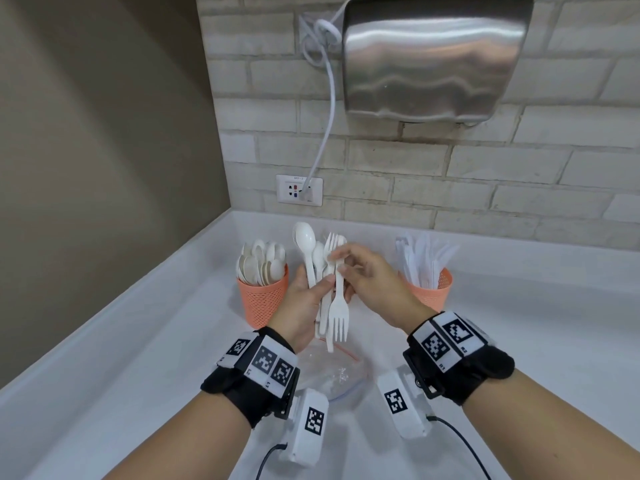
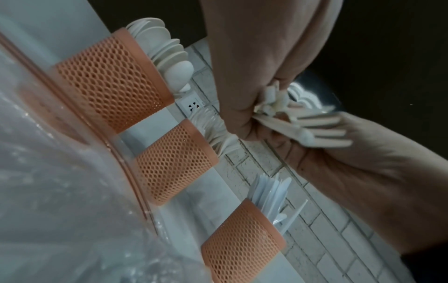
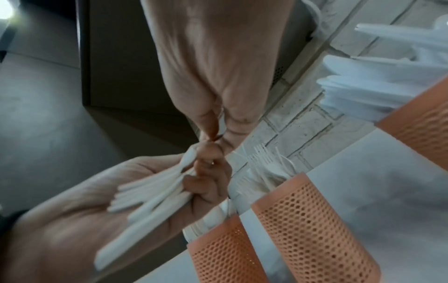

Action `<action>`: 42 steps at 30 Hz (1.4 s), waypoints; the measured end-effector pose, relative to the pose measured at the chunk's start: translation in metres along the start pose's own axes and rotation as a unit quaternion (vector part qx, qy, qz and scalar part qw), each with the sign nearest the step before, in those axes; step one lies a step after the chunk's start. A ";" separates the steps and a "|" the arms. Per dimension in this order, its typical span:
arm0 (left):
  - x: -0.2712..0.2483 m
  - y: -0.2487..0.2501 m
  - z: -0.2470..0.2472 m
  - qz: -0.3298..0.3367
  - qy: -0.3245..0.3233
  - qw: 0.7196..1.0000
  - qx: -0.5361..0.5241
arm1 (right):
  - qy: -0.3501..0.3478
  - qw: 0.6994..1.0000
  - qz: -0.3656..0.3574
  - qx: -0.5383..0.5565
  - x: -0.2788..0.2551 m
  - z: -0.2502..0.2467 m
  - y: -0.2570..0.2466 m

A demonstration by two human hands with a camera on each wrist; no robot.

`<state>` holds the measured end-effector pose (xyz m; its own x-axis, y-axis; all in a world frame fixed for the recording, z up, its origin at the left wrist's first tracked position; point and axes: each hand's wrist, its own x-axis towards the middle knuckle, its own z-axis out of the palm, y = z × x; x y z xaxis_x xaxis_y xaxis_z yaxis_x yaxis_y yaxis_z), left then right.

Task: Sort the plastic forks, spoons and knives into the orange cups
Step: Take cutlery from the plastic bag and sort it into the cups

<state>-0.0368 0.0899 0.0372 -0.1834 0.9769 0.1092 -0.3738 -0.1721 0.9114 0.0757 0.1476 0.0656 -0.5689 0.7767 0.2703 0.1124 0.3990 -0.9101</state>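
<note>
The left hand (image 1: pixel 304 306) grips a mixed bundle of white plastic cutlery (image 1: pixel 323 296) above the middle of the table (image 1: pixel 138 341), its fingers curled round the handles. One spoon (image 1: pixel 304 237) stands tallest out of the bundle, and a few fork heads rise beside it. The right hand (image 1: pixel 367 278) pinches a single fork (image 1: pixel 337 315) between thumb and fingertips; this fork hangs with its tines pointing down, its handle up among the rest of the bundle (whether it is already free of the left hand's grip cannot be told).

Three orange mesh cups stand in a row near the back edge of the table, against the brick wall (image 1: pixel 450 174). The left cup (image 1: pixel 263 299) is packed with spoons, bowls up. The middle cup (image 2: pixel 174 162), hidden behind the hands in the head view, holds forks, as both wrist views show. The right cup (image 1: pixel 429 292) holds knives, blades up and fanned out.

A clear zip bag (image 1: pixel 332 372) lies on the table just below the hands, toward the front edge. On the wall, a white socket plate (image 1: pixel 299 190) sits above the back edge, with a white cable (image 1: pixel 325 133) running up toward a steel hand dryer (image 1: pixel 436 57). Both wrists wear black bands carrying black-and-white marker tags.
</note>
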 end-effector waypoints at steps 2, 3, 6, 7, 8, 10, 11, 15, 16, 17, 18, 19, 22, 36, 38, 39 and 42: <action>0.000 -0.001 -0.004 -0.006 0.020 1.000 0.003 | -0.012 1.000 -0.004 -0.019 0.000 -0.001 0.005; 0.000 -0.001 -0.006 -0.007 0.025 1.000 0.000 | -0.028 0.999 -0.009 -0.024 0.000 -0.002 0.007; -0.001 -0.001 -0.012 -0.002 0.026 1.000 -0.004 | -0.067 0.989 -0.058 -0.121 -0.003 -0.004 0.006; -0.001 -0.001 -0.013 0.000 0.023 1.000 -0.004 | -0.063 0.981 -0.075 -0.169 -0.004 -0.006 0.005; -0.001 -0.001 -0.014 0.002 0.021 1.000 -0.002 | -0.051 0.972 -0.090 -0.213 -0.004 -0.008 0.004; -0.001 0.000 -0.015 0.006 0.027 1.000 0.006 | -0.019 0.950 -0.114 -0.290 -0.005 -0.011 0.002; -0.001 0.000 -0.015 0.006 0.033 0.999 0.011 | -0.002 0.941 -0.108 -0.321 -0.005 -0.013 0.002; -0.002 0.003 -0.018 0.007 0.053 0.997 0.063 | 0.046 0.937 -0.029 -0.346 -0.004 -0.010 -0.001; -0.003 0.004 -0.016 0.012 0.049 0.996 0.075 | 0.033 0.952 -0.014 -0.303 -0.005 -0.006 -0.005; -0.004 0.005 -0.015 0.020 0.043 0.995 0.087 | 0.013 0.969 0.003 -0.246 -0.006 -0.001 -0.008; -0.006 0.006 -0.013 0.028 0.036 0.994 0.101 | -0.003 0.983 0.021 -0.181 -0.005 0.003 -0.009; -0.008 0.006 -0.011 0.039 0.033 0.992 0.119 | -0.007 0.990 0.037 -0.132 -0.004 0.008 -0.007; -0.011 0.009 -0.010 0.068 0.027 0.981 0.178 | 0.034 0.994 0.073 -0.071 0.000 0.023 -0.002; -0.007 0.014 -0.033 0.015 0.091 0.986 0.138 | 0.018 0.985 0.145 0.094 0.012 0.040 -0.001; -0.005 0.019 -0.038 0.008 0.112 0.987 0.118 | 0.081 0.983 0.121 0.109 0.022 0.029 -0.003; -0.004 0.022 -0.040 0.009 0.117 0.988 0.103 | 0.117 0.980 0.104 0.121 0.029 0.021 -0.004; -0.001 0.032 -0.045 0.029 0.116 0.990 0.076 | 0.192 0.968 0.044 0.158 0.052 0.003 -0.002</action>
<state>-0.0891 0.0774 0.0483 -0.4105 0.9080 0.0843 -0.2192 -0.1880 0.9574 0.0434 0.1852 0.0800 -0.2167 0.9492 0.2282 -0.1416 0.2008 -0.9693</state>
